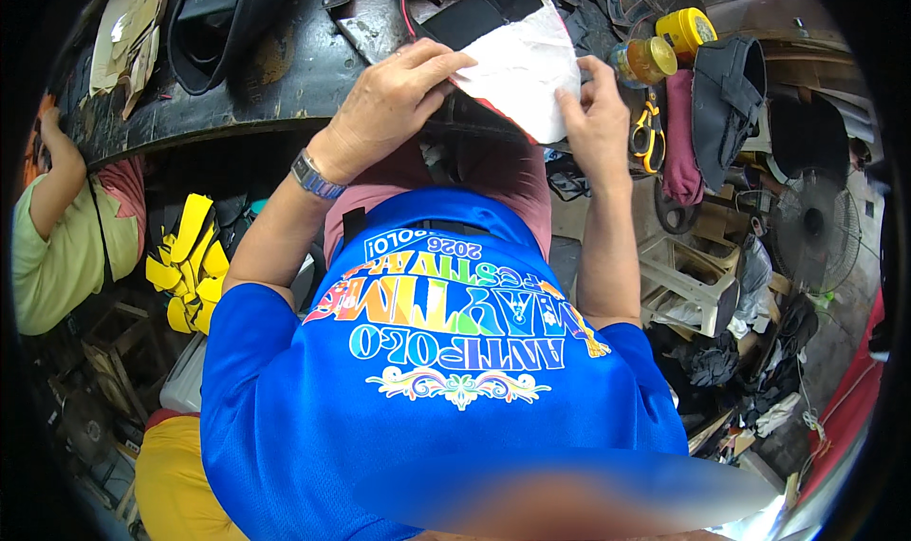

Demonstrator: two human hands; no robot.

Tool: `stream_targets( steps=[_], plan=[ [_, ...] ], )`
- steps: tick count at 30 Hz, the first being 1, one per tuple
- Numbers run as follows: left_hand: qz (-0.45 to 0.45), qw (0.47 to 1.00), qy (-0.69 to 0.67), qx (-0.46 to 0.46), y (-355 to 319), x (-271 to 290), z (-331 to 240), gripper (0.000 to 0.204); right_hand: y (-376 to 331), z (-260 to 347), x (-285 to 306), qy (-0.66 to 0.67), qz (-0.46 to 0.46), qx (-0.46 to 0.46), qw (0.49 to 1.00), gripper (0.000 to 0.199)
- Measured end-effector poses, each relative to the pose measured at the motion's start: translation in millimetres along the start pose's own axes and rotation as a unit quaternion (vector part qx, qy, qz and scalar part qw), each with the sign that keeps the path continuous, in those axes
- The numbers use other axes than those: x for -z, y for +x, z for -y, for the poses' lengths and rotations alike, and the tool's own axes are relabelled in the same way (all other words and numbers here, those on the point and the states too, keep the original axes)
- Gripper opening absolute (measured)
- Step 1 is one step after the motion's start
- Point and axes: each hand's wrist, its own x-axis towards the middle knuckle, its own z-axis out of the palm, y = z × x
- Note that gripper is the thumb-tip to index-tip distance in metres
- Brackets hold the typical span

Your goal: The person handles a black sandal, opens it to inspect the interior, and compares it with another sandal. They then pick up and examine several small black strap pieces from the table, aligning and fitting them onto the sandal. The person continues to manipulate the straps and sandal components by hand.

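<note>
A white, slightly creased sheet (522,71) with a red lower edge is held over the near edge of the dark workbench. My left hand (391,100) has its thumb and fingers closed on the sheet's left side. At the right edge, my right hand (598,119) pinches the same sheet between thumb and fingers. Beyond the sheet lies black material (486,14) bordered by a thin red band; whether the two are joined, I cannot tell. Close to my right hand are yellow-and-black scissors (647,142) and a jar with a yellowish lid (649,61).
The dark workbench (256,95) carries black pouch-like pieces (211,33) and cardboard pieces (126,33). A yellow tub (685,31) and dark red cloth (679,138) are at right, with a fan (816,220) beyond. Another person's arm (62,166) reaches in at far left, near yellow cut pieces (193,261).
</note>
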Motion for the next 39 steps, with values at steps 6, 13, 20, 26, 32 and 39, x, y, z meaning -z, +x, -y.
stream_targets(
  steps=[6, 13, 20, 26, 32, 39],
  plan=[
    [-0.005, 0.998, 0.059, 0.013, -4, 29, 29, 0.046, -25, -2, 16, -0.003, 0.02, 0.019, 1.0, 0.041],
    [-0.019, 0.999, 0.032, -0.016, -24, 3, 12, 0.035, -27, -38, 21, -0.268, 0.007, -0.023, 0.963, 0.056],
    [-0.05, 0.997, -0.056, 0.003, -36, -20, 21, 0.033, -29, 26, 25, 0.266, -0.037, 0.045, 0.962, 0.046],
    [-0.055, 0.996, -0.072, -0.007, -33, -23, 19, 0.038, 1, 61, -50, -0.018, 0.089, 0.192, 0.977, 0.042],
    [-0.007, 0.995, -0.102, 0.015, -37, -4, 8, 0.033, 11, 61, -40, -0.032, 0.117, 0.159, 0.98, 0.042],
    [-0.056, 0.995, -0.085, -0.004, -22, 48, 18, 0.024, -8, 61, -40, -0.093, 0.113, 0.11, 0.983, 0.041]
  ],
)
